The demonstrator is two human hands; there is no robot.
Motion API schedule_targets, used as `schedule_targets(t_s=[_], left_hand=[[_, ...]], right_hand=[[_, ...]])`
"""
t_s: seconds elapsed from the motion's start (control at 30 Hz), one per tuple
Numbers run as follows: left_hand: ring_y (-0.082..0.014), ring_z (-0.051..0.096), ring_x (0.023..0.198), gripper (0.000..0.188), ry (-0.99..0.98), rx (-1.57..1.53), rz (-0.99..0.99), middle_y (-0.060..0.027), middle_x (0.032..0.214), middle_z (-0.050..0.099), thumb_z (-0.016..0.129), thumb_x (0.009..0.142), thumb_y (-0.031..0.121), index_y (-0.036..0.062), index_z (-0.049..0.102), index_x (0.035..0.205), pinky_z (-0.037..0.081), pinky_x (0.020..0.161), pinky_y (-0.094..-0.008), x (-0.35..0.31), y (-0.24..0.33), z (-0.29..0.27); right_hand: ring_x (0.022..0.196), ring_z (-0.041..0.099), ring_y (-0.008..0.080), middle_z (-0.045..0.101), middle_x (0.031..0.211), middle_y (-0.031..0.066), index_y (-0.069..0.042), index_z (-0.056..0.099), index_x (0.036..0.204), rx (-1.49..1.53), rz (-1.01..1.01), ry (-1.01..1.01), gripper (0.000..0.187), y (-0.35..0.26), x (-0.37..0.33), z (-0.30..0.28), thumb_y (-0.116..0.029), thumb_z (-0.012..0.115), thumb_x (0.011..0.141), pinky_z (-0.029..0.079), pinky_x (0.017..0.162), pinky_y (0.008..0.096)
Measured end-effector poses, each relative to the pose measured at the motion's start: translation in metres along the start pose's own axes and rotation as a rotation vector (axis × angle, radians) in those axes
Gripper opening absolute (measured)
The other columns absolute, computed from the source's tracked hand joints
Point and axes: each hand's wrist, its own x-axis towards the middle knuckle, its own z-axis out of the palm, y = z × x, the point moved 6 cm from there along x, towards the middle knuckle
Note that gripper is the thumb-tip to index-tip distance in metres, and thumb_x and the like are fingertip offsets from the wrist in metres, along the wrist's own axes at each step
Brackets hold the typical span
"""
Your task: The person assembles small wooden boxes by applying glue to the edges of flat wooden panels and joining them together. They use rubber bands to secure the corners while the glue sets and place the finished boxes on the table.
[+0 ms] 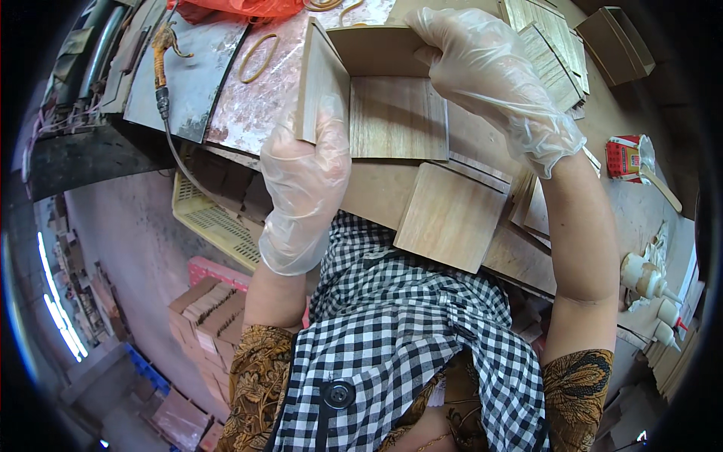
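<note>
A part-formed box of wood-grain board [398,117] stands at the bench's front edge, showing a base, an upright left side and an upright back wall. My left hand [305,188], in a clear plastic glove, grips the left side panel with the thumb on its inner face. At the back right corner my right hand [493,79], gloved too, closes over the end of the back wall; its fingertips are partly hidden. Just in front and to the right, a flat wood-grain panel [452,218] juts over the edge toward my checked apron [407,316].
Stacked wood-grain panels [546,60] and an open brown box [616,45] lie far right. Nearer are a red tub [631,158] with a stick and glue bottles [644,277]. An air gun [160,56] with hose lies far left; a yellow crate [215,218] sits below the bench.
</note>
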Motion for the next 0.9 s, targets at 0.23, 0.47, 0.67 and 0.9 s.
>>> schedule_targets(t_s=[0.23, 0.47, 0.67, 0.9], left_hand=[[-0.0400, 0.065, 0.069, 0.027, -0.080, 0.108, 0.037, -0.0236, 0.081, 0.066, 0.060, 0.094, 0.013, -0.0028, 0.064, 0.115, 0.052, 0.064, -0.0418, -0.002, 0.009, -0.002], [-0.0414, 0.067, 0.074, 0.032, -0.177, 0.079, 0.043, -0.0255, 0.084, 0.067, 0.062, 0.094, 0.013, -0.0042, 0.062, 0.120, 0.053, 0.067, -0.0422, 0.001, 0.004, -0.004], [-0.0419, 0.068, 0.076, 0.034, -0.245, 0.120, -0.040, -0.0264, 0.086, 0.068, 0.061, 0.095, 0.014, -0.0060, 0.060, 0.122, 0.053, 0.068, -0.0432, 0.000, 0.003, -0.004], [-0.0417, 0.067, 0.076, 0.031, -0.198, 0.094, -0.024, -0.0265, 0.085, 0.066, 0.060, 0.095, 0.013, -0.0047, 0.061, 0.120, 0.053, 0.069, -0.0425, -0.001, 0.003, -0.002]], right_hand=[[0.080, 0.065, 0.0415, 0.066, 0.079, 0.0217, -0.004, 0.064, 0.084, 0.056, -0.034, 0.072, 0.013, -0.001, 0.001, -0.005, -0.004, 0.058, 0.074, 0.052, 0.071, 0.0474], [0.079, 0.065, 0.0419, 0.066, 0.078, 0.0223, -0.004, 0.065, 0.085, 0.013, -0.029, 0.073, 0.013, 0.001, 0.003, -0.004, -0.004, 0.059, 0.074, 0.052, 0.071, 0.0474], [0.086, 0.066, 0.0379, 0.067, 0.086, 0.0193, -0.007, 0.068, 0.099, -0.101, 0.009, 0.132, 0.017, -0.002, -0.002, 0.004, -0.009, 0.066, 0.083, 0.052, 0.076, 0.0459], [0.080, 0.066, 0.0378, 0.066, 0.079, 0.0193, -0.005, 0.066, 0.091, -0.110, -0.019, 0.104, 0.011, -0.005, 0.001, 0.003, -0.007, 0.065, 0.080, 0.052, 0.073, 0.0473]])
